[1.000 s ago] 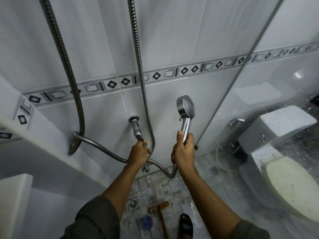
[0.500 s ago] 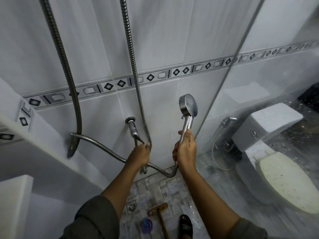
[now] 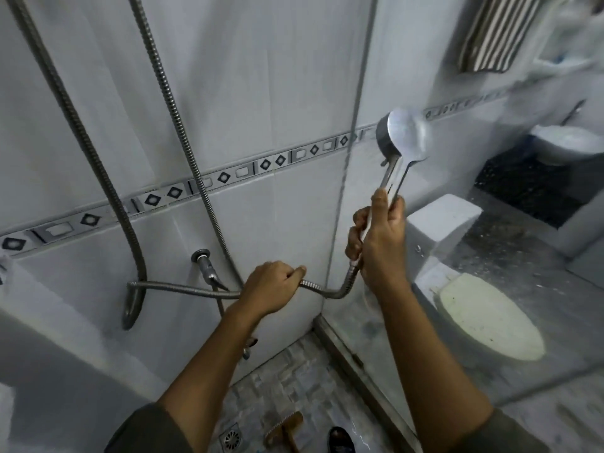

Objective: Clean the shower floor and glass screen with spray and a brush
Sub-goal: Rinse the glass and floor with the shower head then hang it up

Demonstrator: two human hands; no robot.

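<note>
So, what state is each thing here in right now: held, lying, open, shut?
round chrome shower head: raised beside the glass screen, no spray visible.
right hand: grips the shower head's handle.
ribbed metal hose: sags between the two hands.
left hand: grips the ribbed metal hose.
wooden scrubbing brush: lying on the tiled floor, untouched.
cream toilet lid: shut, behind the glass.
striped towel: hanging up.
</note>
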